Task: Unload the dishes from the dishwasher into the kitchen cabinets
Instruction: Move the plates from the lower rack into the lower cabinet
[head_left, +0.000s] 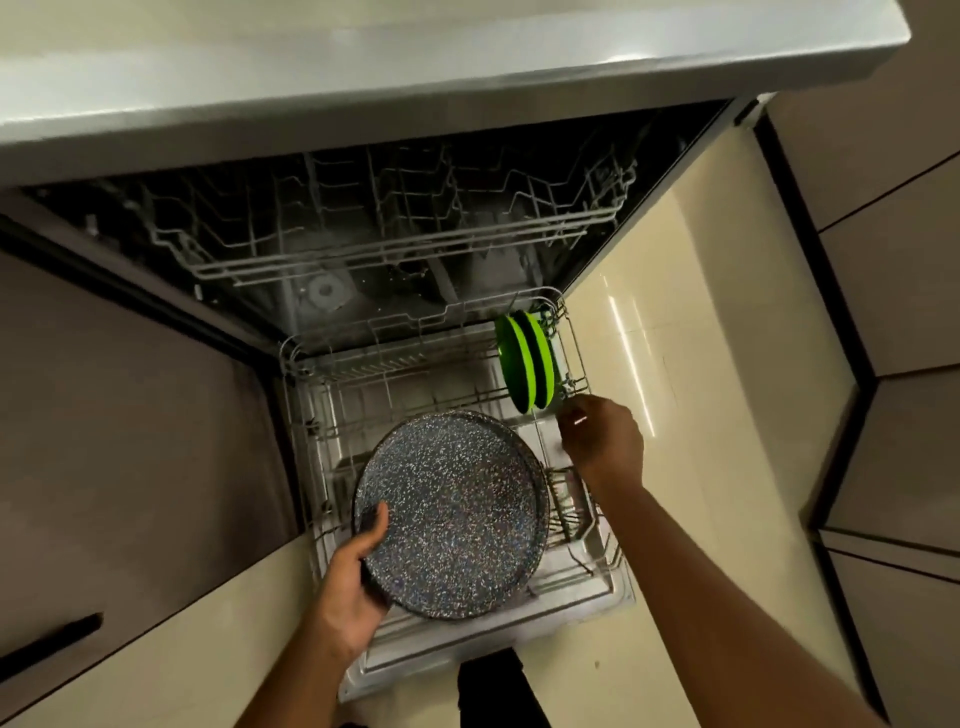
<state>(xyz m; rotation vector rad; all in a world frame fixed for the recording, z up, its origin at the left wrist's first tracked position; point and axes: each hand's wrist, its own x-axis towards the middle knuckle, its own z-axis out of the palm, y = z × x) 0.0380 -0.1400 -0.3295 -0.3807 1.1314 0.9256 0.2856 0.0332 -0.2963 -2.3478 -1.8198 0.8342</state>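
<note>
Two bare forearms reach down from the bottom edge toward the pulled-out lower rack (602, 577) of an open dishwasher. Left hand (349, 587) grips a round, dark speckled plate (457, 514) by its near-left rim — thumb lying on the upper face, fingers curled under the edge — and holds it tilted above the front half of the rack, clear of the wires. Right hand (605, 436) is stretched further in, at the rack's right side, just beside two green plates (524, 364) that stand on edge, close together, in the rack's far right corner. Its fingers are bent downward near the lower rim of the green plates, but motion blur hides whether they touch or pinch anything, so their hold cannot be told. Behind and above, the upper rack (384, 228) sits inside the dark tub, with the pale grey worktop (415, 67) overhanging it. Beige floor tiles (691, 322) show to the right of the machine, and brown cabinet fronts (130, 415) flank it on the left — one with a dark bar handle (49, 644) low down.
</note>
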